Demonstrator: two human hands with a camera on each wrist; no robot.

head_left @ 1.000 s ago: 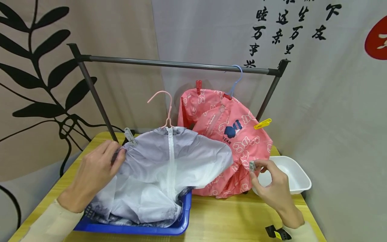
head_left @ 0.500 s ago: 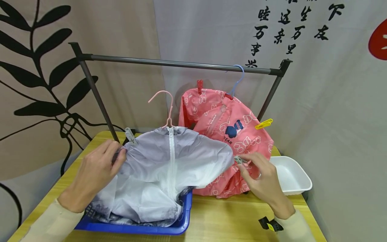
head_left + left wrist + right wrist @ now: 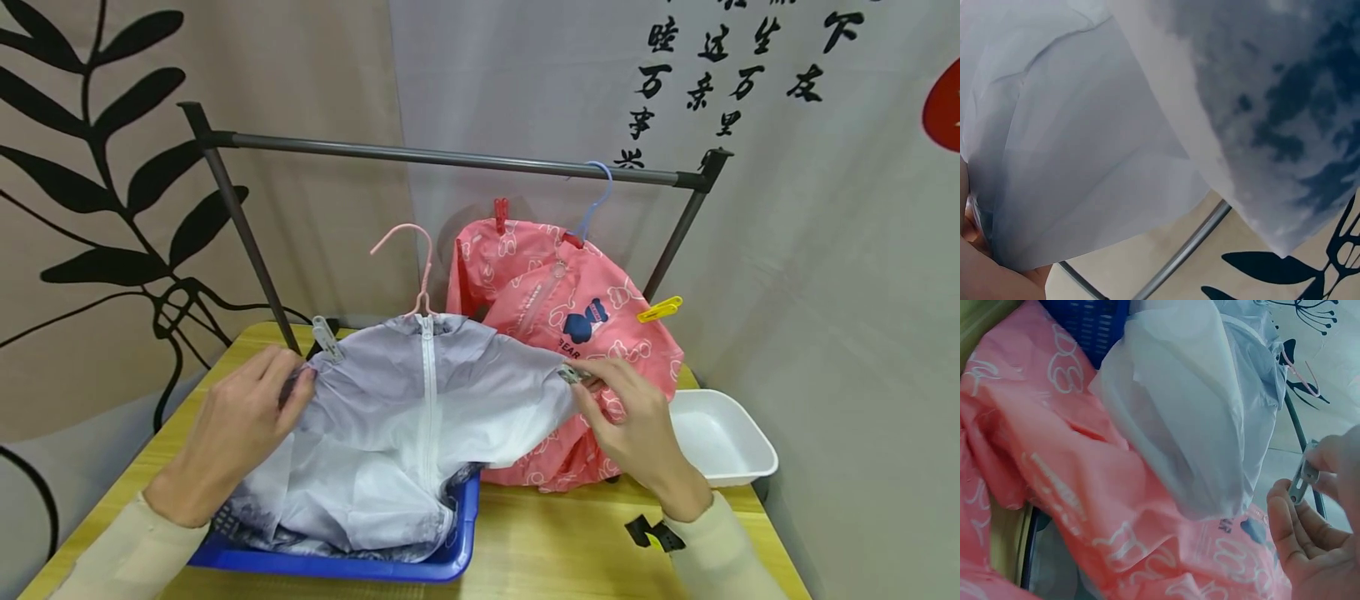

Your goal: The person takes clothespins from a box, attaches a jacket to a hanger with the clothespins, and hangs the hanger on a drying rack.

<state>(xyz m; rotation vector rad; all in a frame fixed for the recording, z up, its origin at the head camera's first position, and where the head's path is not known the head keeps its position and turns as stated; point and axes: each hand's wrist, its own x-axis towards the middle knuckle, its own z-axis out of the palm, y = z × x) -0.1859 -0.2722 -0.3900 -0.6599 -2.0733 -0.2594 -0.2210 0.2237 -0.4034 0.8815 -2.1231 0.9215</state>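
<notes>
A grey-and-white zip jacket (image 3: 375, 417) on a pink hanger (image 3: 425, 258) lies with its lower part in a blue basket (image 3: 352, 569). My left hand (image 3: 236, 425) grips the jacket's left shoulder, just below a grey clothespin (image 3: 326, 337) clipped there. With thumb and fingers my right hand (image 3: 637, 429) pinches another grey clothespin (image 3: 572, 374), its tip right at the edge of the jacket's right shoulder. In the right wrist view that clothespin (image 3: 1301, 478) shows between the fingertips, beside the pale sleeve (image 3: 1179, 412). Pale cloth fills most of the left wrist view.
A grey metal rack (image 3: 450, 158) spans the back of the wooden table (image 3: 547, 550). From it hangs a pink jacket (image 3: 525, 275) on a blue hanger (image 3: 604, 196), with a red clothespin (image 3: 501, 215) and a yellow clothespin (image 3: 660, 309). A white tub (image 3: 723, 442) stands at right.
My right hand has moved left and slightly up with the clothespin, from near the white tub to the grey-and-white jacket's right shoulder. The left hand keeps its grip in place.
</notes>
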